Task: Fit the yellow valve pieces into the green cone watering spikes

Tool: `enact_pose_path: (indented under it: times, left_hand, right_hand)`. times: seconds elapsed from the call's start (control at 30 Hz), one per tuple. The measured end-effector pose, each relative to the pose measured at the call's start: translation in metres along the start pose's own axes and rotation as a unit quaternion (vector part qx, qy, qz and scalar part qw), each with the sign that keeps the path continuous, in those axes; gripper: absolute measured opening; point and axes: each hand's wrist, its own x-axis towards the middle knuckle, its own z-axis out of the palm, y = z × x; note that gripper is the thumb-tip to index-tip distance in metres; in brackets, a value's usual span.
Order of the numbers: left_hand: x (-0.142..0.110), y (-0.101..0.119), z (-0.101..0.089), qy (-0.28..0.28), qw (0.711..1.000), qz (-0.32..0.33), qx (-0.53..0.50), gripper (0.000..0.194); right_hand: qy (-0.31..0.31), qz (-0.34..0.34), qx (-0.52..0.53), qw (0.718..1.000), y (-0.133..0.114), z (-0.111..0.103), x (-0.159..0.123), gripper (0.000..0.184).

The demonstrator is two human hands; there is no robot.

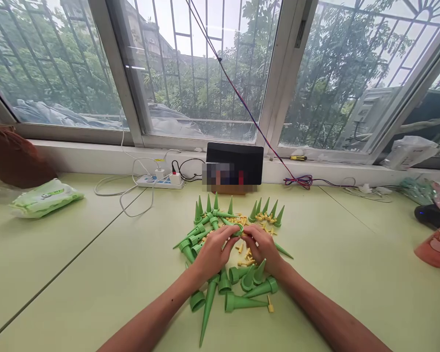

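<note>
My left hand (213, 248) is closed around a green plastic watering spike (237, 228), its open round end facing up and toward the right. Against that rim, my right hand (263, 246) pinches with thumb and fingertips. A small yellow bit may be between them, but the fingers hide most of it. Small yellow valve pieces (241, 248) lie scattered under and between the hands. Several loose green spikes (187, 250) lie to the left of my left hand. Nearer to me, another green spike (242, 302) rests on its side, a yellow valve (270, 305) at its tip.
Upright green spikes (267, 208) stand in a row behind the yellow pieces. At the back are a tablet (234, 159), a power strip (161, 182) and a coiled cable (298, 182). A wipes pack (46, 198) lies left; a reddish cup (437, 245) stands right.
</note>
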Motion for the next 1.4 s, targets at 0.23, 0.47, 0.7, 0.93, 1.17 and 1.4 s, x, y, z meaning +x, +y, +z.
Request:
enact_pose_path:
  times: [0.23, 0.47, 0.7, 0.93, 1.17, 1.4]
  left_hand:
    - [0.0003, 0.0011, 0.0000, -0.011, 1.000, 0.024, -0.003, 0.017]
    - [-0.0004, -0.0029, 0.0013, -0.018, 0.999, 0.042, 0.004, 0.018]
    - [-0.0012, -0.0050, 0.0045, -0.005, 1.000, 0.009, 0.001, 0.017]
    - [0.0020, -0.0049, 0.0037, 0.037, 0.994, -0.093, -0.037, 0.018]
    - [0.0057, -0.0002, 0.0003, 0.037, 0.983, -0.147, -0.102, 0.024]
    - [0.0038, -0.0034, 0.0008, 0.025, 0.990, -0.116, -0.082, 0.026]
  right_hand:
    - [-0.048, 0.032, 0.016, 0.998, -0.0042, -0.0016, -0.0003, 0.020]
    - [-0.079, 0.058, 0.038, 0.994, -0.0045, -0.0015, -0.0018, 0.028]
    - [-0.079, 0.071, 0.043, 0.993, -0.0054, -0.0030, 0.0010, 0.024]
    - [-0.035, 0.088, 0.054, 0.994, -0.0038, -0.0018, 0.0004, 0.015]
    - [-0.021, 0.033, 0.040, 0.998, 0.0010, -0.0007, -0.0009, 0.015]
    - [-0.017, 0.016, 0.042, 0.999, 0.0025, -0.0017, -0.0021, 0.013]
